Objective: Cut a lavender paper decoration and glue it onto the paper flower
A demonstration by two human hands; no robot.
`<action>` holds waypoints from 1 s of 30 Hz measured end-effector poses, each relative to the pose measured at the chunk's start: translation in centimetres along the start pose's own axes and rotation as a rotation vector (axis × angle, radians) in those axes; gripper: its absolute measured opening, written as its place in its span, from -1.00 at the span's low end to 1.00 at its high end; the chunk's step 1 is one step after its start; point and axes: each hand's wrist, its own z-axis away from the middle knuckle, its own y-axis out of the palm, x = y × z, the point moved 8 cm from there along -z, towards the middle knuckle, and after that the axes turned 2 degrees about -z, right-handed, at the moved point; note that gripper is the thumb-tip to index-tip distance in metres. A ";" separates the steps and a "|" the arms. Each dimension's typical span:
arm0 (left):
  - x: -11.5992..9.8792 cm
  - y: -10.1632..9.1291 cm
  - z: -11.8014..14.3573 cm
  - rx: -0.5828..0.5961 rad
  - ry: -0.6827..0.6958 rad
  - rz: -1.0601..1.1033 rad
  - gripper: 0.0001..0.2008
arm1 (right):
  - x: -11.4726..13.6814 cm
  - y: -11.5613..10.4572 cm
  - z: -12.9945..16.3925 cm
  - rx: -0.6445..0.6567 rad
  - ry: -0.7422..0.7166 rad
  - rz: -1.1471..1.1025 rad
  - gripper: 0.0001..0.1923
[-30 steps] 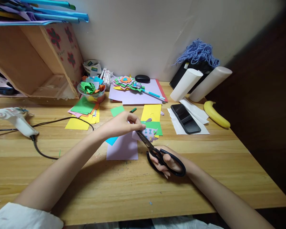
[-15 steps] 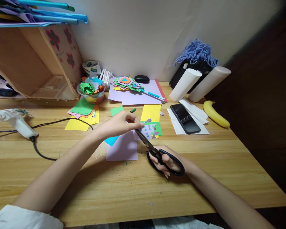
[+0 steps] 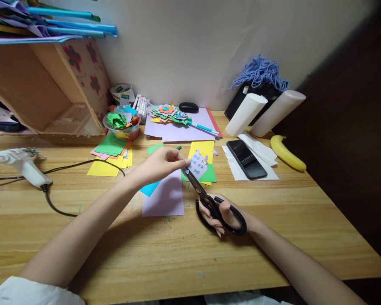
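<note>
By the grip of the left hand [image 3: 165, 164], the lilac paper [image 3: 198, 167] is pinched at frame centre; just below, the scissors [image 3: 199, 190] are clasped by the right hand [image 3: 219, 215]. The paper is likely light, flexible and easily torn, best held by an uncut margin. It is dotted with blue and ragged-edged; behind it, a green sheet [image 3: 211, 174] is seen.
</note>
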 end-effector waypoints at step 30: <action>0.3 -0.1 -0.2 -0.063 -0.004 0.129 -0.74 | 0.1 -0.2 -0.3 -0.019 -0.046 -0.037 -0.28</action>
